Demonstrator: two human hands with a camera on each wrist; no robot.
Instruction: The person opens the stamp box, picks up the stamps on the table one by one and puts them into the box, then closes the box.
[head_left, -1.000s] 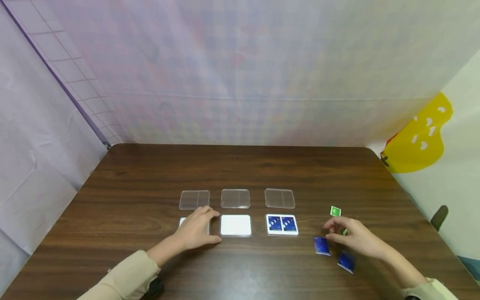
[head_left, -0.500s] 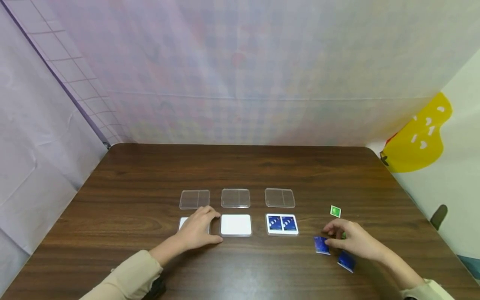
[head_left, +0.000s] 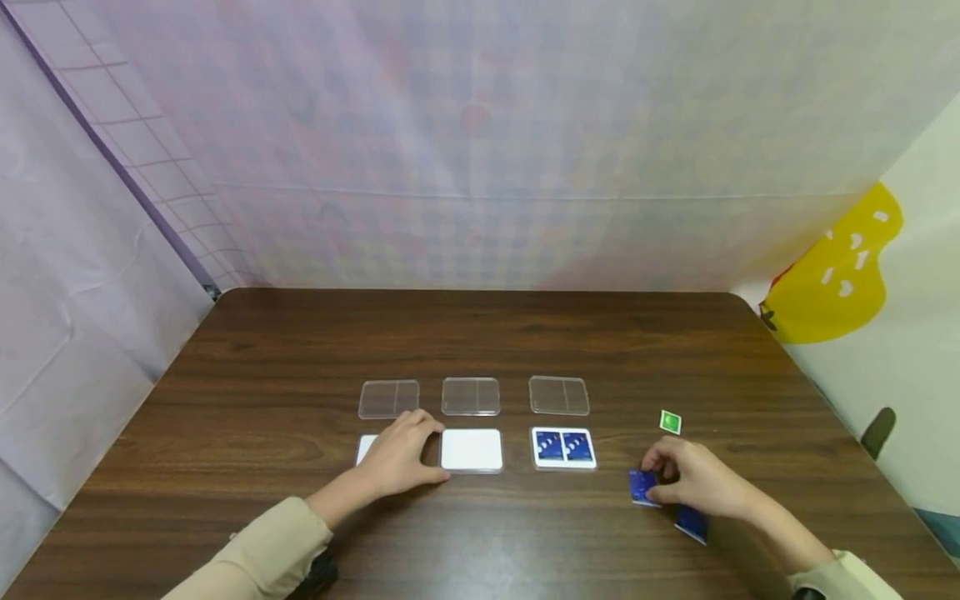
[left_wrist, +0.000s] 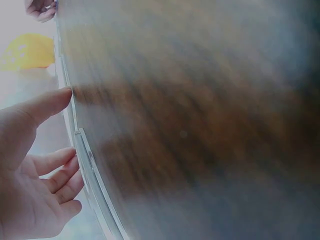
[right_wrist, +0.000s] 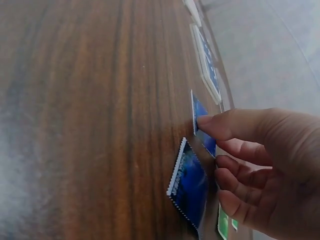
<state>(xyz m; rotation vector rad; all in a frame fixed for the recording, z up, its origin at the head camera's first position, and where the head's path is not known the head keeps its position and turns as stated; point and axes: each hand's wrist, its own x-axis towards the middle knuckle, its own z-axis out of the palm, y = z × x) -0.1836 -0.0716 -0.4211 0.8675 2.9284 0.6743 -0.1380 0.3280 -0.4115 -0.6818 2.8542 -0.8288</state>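
Observation:
My right hand (head_left: 697,477) is over a blue stamp (head_left: 641,483) lying on the table, thumb and forefinger pinching it at its edges. The perforated rim of a second blue stamp (right_wrist: 190,185) shows in the right wrist view, just beside that hand. Green stamps (right_wrist: 223,220) lie partly hidden under the curled fingers. My left hand (head_left: 397,462) has its thumb and forefinger spread at the left side of the middle clear case (head_left: 471,451), which has a white insert. The left case (head_left: 366,444) is mostly covered by this hand.
A third case (head_left: 564,449) at the right holds two blue stamps side by side. Behind the cases lie three clear lids (head_left: 471,397) in a row. One green stamp (head_left: 671,422) sits behind my right hand. A white cloth (head_left: 480,167) hangs beyond the table's back edge.
My right hand has moved slightly left and its thumb has come down onto the blue stamp. The left hand has shifted only slightly right.

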